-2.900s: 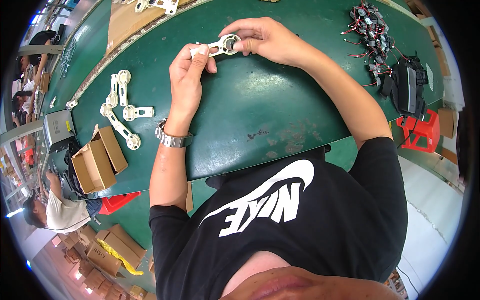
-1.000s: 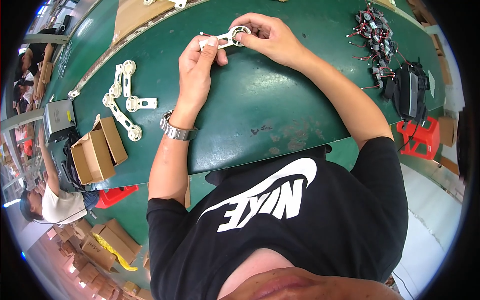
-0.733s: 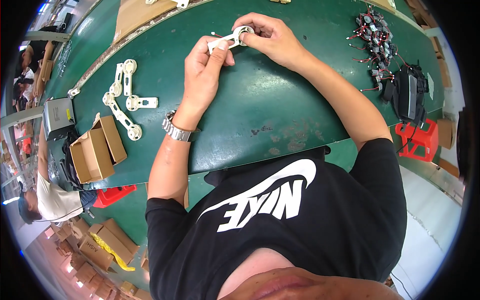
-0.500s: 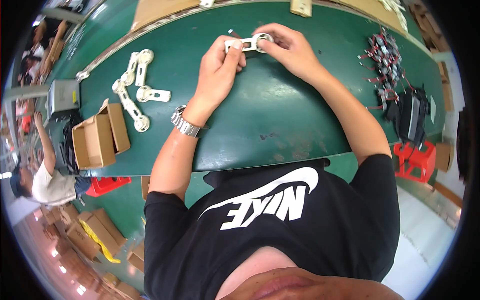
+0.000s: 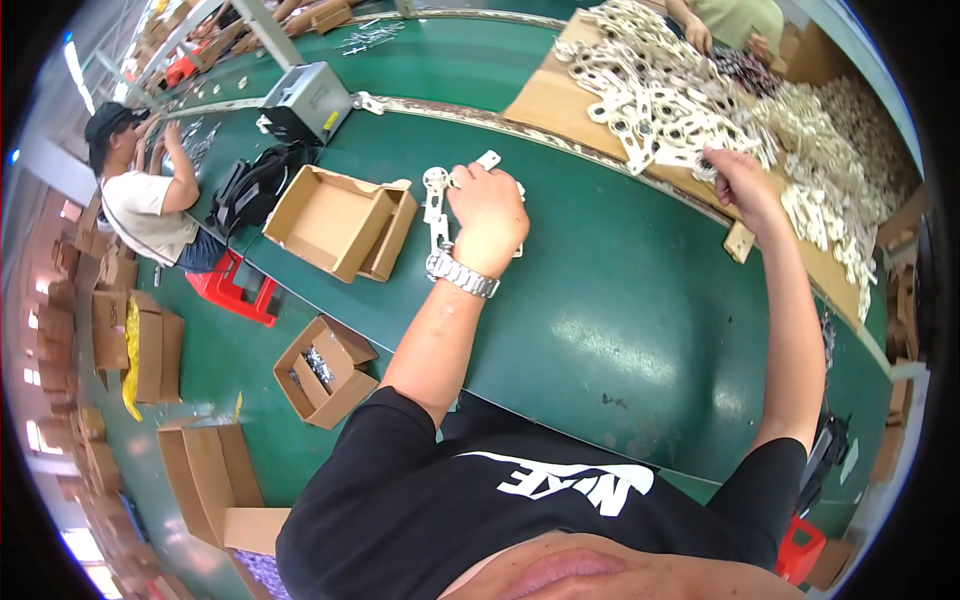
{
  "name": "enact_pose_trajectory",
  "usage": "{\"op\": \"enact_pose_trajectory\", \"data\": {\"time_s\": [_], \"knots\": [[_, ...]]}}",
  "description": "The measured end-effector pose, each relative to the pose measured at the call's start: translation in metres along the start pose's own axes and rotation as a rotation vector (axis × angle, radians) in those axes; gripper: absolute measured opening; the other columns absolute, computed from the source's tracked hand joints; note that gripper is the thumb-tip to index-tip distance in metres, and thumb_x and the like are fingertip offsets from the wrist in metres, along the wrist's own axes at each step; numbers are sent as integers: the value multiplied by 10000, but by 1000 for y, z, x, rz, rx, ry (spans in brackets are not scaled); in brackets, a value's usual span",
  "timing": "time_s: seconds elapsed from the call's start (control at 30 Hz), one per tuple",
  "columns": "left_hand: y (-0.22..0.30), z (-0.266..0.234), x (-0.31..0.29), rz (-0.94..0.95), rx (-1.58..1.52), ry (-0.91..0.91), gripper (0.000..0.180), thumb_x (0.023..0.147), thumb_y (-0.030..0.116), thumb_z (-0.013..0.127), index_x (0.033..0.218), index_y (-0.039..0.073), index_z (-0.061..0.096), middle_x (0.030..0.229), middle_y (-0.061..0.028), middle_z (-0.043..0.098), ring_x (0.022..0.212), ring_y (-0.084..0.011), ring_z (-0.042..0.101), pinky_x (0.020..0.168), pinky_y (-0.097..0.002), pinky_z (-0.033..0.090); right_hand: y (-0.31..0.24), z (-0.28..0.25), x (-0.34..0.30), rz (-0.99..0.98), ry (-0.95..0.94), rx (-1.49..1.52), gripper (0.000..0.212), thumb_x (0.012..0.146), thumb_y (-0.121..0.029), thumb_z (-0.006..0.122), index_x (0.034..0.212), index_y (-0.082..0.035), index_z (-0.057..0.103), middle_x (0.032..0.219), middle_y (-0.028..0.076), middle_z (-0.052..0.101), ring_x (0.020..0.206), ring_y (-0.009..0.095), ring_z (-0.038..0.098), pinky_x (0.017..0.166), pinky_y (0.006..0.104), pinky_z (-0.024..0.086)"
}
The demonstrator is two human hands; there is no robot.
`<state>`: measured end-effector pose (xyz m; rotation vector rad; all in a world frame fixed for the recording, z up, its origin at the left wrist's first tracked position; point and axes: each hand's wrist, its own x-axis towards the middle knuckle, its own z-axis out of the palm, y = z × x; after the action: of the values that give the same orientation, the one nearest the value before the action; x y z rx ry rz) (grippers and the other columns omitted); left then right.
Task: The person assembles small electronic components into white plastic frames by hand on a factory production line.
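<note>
On the green bench, my left hand [image 5: 490, 212] rests with bent fingers over a small group of white plastic link parts [image 5: 437, 182]. A flat white end [image 5: 488, 160] juts out past its knuckles; most of that piece is hidden under the hand. Out to the right, my right hand [image 5: 742, 188] reaches to the near edge of a large heap of white plastic link parts [image 5: 650, 85]. Its thumb and fingers close on the ring end of one white link part [image 5: 682, 157] there.
A brown cardboard sheet [image 5: 540, 95] lies under the heap, and another person's hands [image 5: 698, 38] are behind it. Open cardboard boxes [image 5: 320, 215] stand left of my left hand. Beyond are a black bag [image 5: 262, 182], a grey metal box [image 5: 308, 100] and a seated person [image 5: 160, 190].
Both hands held one white link part together before. Now they are apart: my left hand has moved to the parts on the left, my right hand to the heap. The view has turned.
</note>
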<state>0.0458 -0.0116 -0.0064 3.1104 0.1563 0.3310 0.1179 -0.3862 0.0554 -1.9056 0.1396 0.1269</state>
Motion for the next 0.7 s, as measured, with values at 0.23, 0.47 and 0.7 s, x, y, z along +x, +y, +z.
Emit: {"op": "enact_pose_trajectory", "data": {"time_s": [0.23,0.47,0.7], "knots": [[10,1,1,-18,-49,-14,342,804,197,776,1106,49,715,1143,-141,672,1160,-324,580,900,-462,523,-60,-11,39,-237,204,307,535,1022,-317,689,1419,15,553,1060,89,712,893,138,656,780,292,537],[28,-5,5,68,-497,114,231,989,171,618,1107,0,518,946,-237,701,877,-415,715,761,-533,563,9,-58,-49,-307,130,-696,445,993,-222,712,1373,-7,626,1187,124,703,1068,208,658,920,354,533],[53,2,-8,311,-945,-73,244,1045,178,575,1180,13,457,1083,-267,666,1011,-481,658,847,-568,533,115,-156,-212,184,198,-1415,741,800,-29,737,1500,-125,516,1447,249,541,1359,467,482,1132,523,449]]}}
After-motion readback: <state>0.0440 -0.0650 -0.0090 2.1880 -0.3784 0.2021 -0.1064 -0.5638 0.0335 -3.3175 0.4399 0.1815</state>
